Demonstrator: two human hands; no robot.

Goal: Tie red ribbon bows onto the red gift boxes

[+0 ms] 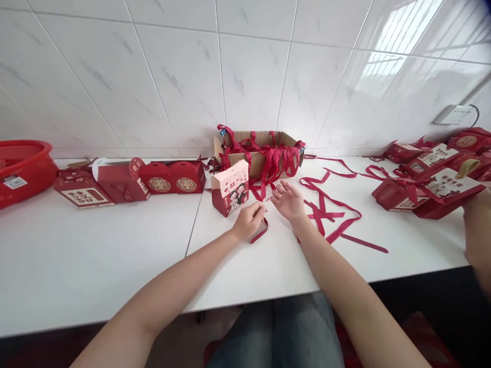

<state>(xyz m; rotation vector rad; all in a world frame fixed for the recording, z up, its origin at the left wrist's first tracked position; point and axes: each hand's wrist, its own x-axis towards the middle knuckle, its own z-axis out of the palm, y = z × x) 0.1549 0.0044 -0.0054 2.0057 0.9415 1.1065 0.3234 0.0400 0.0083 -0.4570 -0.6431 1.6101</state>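
My left hand [248, 221] is closed in a pinch in the middle of the table. From it a short dark red strip [261, 234] curls down to the tabletop. My right hand [288, 200] is palm up beside it, fingers loosely spread, holding nothing I can see. Just behind my left hand stands a small red and pink gift box [230, 188] printed with a cartoon couple. At the back, a cardboard box [258, 162] has red ribbons [276, 159] hanging over its front wall.
Loose red ribbon [351, 221] and a flat strip [364, 243] lie right of my hands. Red gift boxes [171, 177] line the left, with a red plastic basket [25, 171] beyond. More boxes [448, 189] crowd the right, near another person's arm [477, 235].
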